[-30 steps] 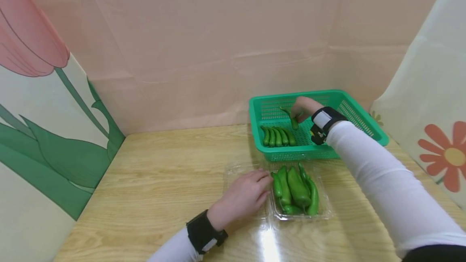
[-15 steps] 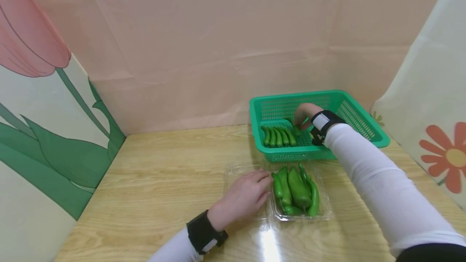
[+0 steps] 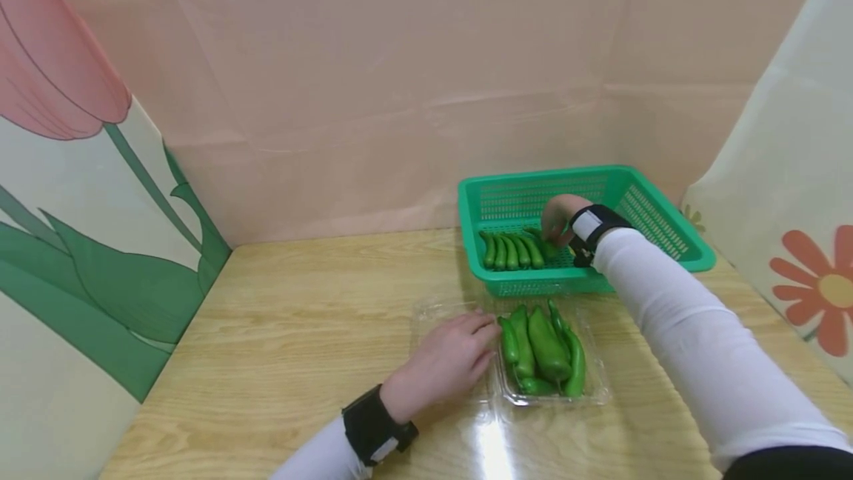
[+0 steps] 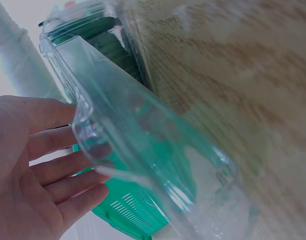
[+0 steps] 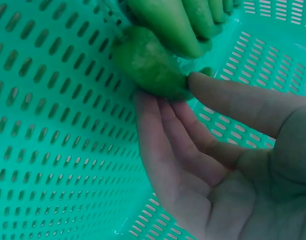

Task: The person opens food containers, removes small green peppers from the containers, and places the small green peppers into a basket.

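Right fingers [image 5: 158, 135] pinching pepper [image 5: 148, 65], half-hidden in head view, left fingers [image 4: 65, 167] straight, touching clear lid [image 4: 138, 115]

The right sleeve [image 3: 693, 332] is white and creased, black cloth [image 3: 789, 463] at its upper end; the left sleeve [image 3: 321, 456] is white. The right wristband [image 3: 611, 218] and left wristband [image 3: 369, 422] are black, each with a pale patch [image 3: 587, 224] and small dark device [image 3: 583, 253].

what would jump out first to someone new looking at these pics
Probably the bright green basket at the back right, where the right hand pinches a pepper beside a row of peppers. Then the clear box in front, holding more peppers, and the big printed tulip at far left.
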### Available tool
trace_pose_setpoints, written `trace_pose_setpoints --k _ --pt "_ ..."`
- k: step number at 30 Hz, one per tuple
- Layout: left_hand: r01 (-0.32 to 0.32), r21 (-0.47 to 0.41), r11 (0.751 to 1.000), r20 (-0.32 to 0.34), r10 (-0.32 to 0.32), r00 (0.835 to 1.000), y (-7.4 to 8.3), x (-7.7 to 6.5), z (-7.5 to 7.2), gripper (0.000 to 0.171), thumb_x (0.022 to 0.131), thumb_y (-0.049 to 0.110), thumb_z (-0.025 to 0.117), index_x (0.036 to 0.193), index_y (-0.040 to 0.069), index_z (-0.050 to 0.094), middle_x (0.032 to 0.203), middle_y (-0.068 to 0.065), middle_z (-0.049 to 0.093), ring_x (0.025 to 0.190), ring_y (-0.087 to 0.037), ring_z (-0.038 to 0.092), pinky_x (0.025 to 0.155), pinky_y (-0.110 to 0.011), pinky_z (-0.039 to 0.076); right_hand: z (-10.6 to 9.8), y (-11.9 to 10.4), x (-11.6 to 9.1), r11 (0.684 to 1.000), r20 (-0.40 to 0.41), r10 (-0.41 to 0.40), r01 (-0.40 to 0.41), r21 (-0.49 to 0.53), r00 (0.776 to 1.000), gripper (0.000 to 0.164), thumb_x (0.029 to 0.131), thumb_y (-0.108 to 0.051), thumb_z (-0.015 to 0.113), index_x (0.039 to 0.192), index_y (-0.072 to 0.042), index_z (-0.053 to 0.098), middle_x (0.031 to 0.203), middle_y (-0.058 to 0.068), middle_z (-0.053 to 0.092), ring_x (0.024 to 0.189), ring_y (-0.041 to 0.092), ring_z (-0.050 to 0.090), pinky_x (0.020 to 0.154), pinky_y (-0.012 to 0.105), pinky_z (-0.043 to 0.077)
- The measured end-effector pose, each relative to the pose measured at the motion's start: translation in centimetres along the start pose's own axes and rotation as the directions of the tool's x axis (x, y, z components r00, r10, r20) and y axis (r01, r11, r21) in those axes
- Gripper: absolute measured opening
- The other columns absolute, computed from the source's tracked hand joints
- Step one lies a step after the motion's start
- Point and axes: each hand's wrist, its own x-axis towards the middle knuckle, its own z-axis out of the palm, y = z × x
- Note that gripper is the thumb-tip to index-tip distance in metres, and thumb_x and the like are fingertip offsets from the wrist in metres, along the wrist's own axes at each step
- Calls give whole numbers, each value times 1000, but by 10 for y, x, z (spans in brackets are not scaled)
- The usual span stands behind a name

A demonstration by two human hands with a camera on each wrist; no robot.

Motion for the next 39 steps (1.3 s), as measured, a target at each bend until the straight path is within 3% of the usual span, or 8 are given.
trace_pose_setpoints --k 5,12,17,25,39 --pt "-6 2 1000 -6 6 1000 1 1 0 37 91 29 61 124 12 59 131 -8 58 124 -25 54 106 -34 45 4 2 -3 999 -4 27 -27 37 1000 43 91 -8 58 126 13 45 101 20 65 90 26 69 82 33 59" --pt "0 -6 1000 0 0 1000 1 0 -1 37 92 29 60 125 11 59 132 -8 58 124 -25 54 108 -33 43 7 3 -9 998 1 21 -21 65 1000 49 91 -10 59 131 13 42 119 29 60 102 33 66 89 39 57" --pt "5 -9 1000 5 -5 1000 1 0 -1 37 92 28 59 125 12 59 132 -8 57 125 -25 53 109 -33 42 7 4 -9 995 -7 35 -35 96 999 53 90 -12 61 134 10 41 120 29 59 103 34 65 91 43 55" --pt "15 -24 1000 8 -14 1000 1 0 -2 37 92 29 60 125 11 59 132 -8 57 125 -25 53 108 -34 43 7 1 -5 991 -33 37 -33 130 999 48 89 -10 62 130 9 45 110 28 63 95 32 68 89 38 57" --pt "12 -16 1000 19 -12 1000 2 1 -2 39 92 29 60 126 11 58 133 -9 57 126 -25 53 108 -34 43 3 -1 -18 994 -19 -6 8 112 1000 47 92 -12 57 132 10 44 126 33 54 109 38 62 97 42 52"
